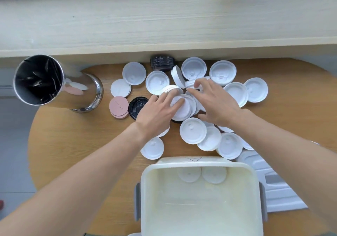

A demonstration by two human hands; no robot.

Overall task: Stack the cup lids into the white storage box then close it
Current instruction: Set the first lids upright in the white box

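Head view: my left hand [156, 111] lies flat-fingered on a small stack of white lids [182, 106], my right hand [217, 104] loosely curled over the heap, grip unclear. White storage box [200, 195] sits open, nearest me on the table [73, 144].

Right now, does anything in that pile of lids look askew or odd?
Yes. One white lid stands tilted on its edge, leaning among the flat lids at the far side of the pile, just beyond the right hand. The rest lie flat or overlapping.

The hands [184, 106] hide several lids; the white storage box [145, 190] is cut off below.
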